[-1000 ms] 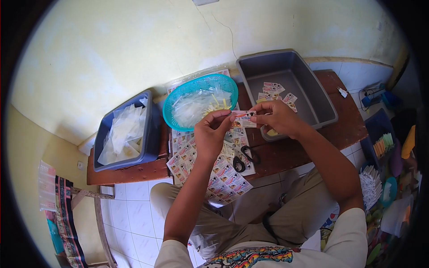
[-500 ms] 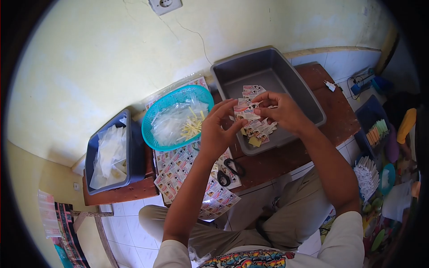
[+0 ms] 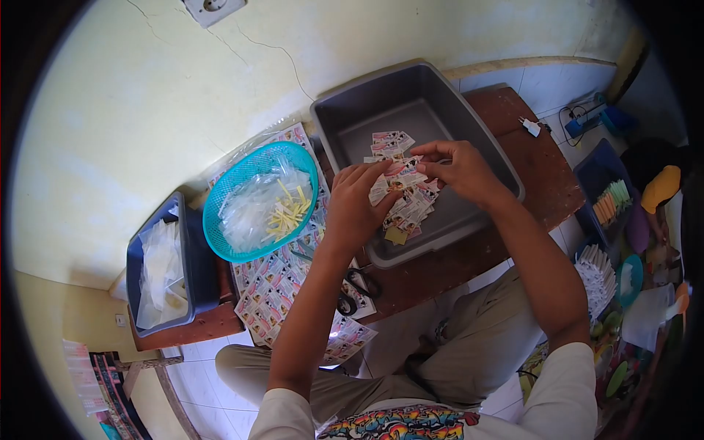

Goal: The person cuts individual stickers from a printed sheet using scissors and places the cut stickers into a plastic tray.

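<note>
A pale wall (image 3: 183, 95) with thin cracks rises behind a red-brown bench (image 3: 546, 176), and the person sits facing it with both forearms reaching over. On the bench, toward the right, stands a big grey tub (image 3: 480, 136), its far corner close to the wall. A smaller blue tub (image 3: 202, 264) sits at the bench's left end, with a heap of clear plastic bags (image 3: 161, 268) inside. Between the two tubs lie printed sheets (image 3: 271, 293), spread over the bench and hanging past its front edge. An oval turquoise basket (image 3: 315, 183) rests on them, holding more clear bags (image 3: 253, 209).

Both hands are over the near left part of the grey tub. The left hand (image 3: 363, 202) is spread, its thumb well apart from the fingers; whether its tips touch anything cannot be told. The right hand (image 3: 458, 172) is bent, thumb and forefinger at the right edge of a small printed label (image 3: 405, 171); whether they pinch it or only rest there cannot be told. That label lies between the hands, above or on a loose pile of labels (image 3: 411, 209) in the tub.

Dark-handled scissors (image 3: 359, 284) lie near the bench's front edge, beside the sheets. A white plug (image 3: 529, 127) lies at the bench's right end. Thin yellow strips (image 3: 290, 213) are bunched in the basket.
</note>
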{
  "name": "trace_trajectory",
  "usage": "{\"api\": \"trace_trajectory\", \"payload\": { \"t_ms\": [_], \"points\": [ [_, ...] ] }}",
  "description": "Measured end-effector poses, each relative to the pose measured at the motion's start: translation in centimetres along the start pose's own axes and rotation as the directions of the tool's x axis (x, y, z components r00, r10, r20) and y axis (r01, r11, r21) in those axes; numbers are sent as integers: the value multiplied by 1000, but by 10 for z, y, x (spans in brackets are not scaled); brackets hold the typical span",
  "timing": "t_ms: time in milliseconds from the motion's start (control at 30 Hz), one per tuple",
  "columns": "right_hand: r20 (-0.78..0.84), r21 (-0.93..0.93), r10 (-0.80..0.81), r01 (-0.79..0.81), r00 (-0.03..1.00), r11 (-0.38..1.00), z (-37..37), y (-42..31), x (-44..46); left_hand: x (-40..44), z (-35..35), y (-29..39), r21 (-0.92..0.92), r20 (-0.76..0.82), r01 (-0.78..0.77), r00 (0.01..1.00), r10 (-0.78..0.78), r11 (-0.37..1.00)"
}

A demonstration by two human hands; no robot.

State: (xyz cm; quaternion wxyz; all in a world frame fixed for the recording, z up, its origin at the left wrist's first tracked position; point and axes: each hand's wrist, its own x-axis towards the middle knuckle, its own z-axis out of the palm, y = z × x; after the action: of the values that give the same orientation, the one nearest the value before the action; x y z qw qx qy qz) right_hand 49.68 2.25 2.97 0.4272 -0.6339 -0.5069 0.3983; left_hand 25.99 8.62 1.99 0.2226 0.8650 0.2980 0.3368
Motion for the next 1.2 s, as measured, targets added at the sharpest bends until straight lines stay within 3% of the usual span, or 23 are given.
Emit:
{"api": "trace_trajectory", "payload": {
  "t_ms": [133, 533, 600, 933, 1200],
  "points": [
    [-34, -69, -7, 4, 999, 998, 6, 2, 6, 0, 8, -6, 123, -22, -41, 999, 44, 992],
    [-137, -221, -91, 59, 986, 973, 15, 1, 0, -8, 8, -5, 214, 33, 0, 999, -7, 977],
    [-164, -340, -134, 71, 977, 938, 11, 2, 1, -10, 8, -5, 211, 25, 7, 1000, -12, 977],
    [-173, -315, -165, 104, 971, 943, 9, -1, -6, -10, 10, -3, 203, -101, -23, 994, 44, 979],
    [-175, -307, -363, 300, 915, 903, 23, -24, -15, -24, -11, 6, 163, -214, -18, 975, 53, 986]
  ]
}}
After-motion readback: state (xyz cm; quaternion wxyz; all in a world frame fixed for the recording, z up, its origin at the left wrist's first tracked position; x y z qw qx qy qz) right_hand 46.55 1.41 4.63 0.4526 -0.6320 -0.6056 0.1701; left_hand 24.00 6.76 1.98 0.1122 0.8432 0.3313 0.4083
